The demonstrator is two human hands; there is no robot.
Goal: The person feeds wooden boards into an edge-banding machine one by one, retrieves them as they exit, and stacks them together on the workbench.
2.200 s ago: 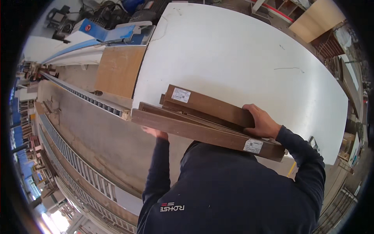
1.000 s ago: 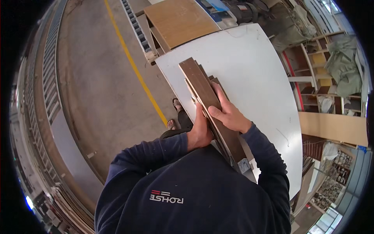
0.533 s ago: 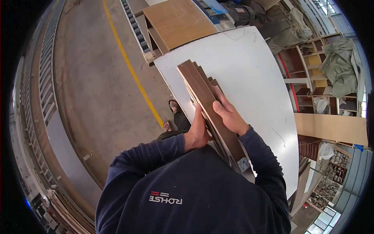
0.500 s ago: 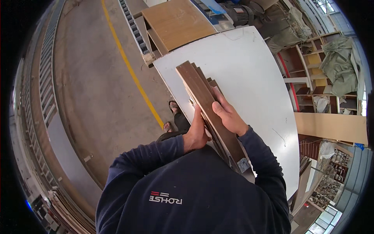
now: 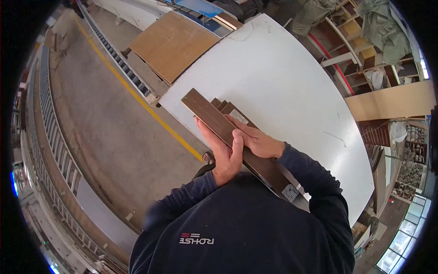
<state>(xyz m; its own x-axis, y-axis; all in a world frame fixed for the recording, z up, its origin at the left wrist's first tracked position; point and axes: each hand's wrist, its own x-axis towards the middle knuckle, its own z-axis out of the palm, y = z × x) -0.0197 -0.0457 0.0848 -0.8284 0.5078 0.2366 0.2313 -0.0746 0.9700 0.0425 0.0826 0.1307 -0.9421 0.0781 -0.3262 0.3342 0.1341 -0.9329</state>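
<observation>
I hold a small stack of long dark-brown wood boards against my chest, their far ends reaching over the near edge of a big white panel. My left hand grips the stack from its left side, thumb up over the top board. My right hand lies on top of the stack, fingers wrapped over it. A white label sits on the top board near my fingers, and another on the boards' near end by my right sleeve.
A light-brown sheet lies on a stand beyond the white panel's left corner. A yellow floor line runs across the concrete, and a roller conveyor curves along the left. Shelves with timber and cloth stand at the right.
My view has turned from the conveyor side toward the white panel. The boards have swung from crosswise to pointing away from me, and both hands now clasp them closer together.
</observation>
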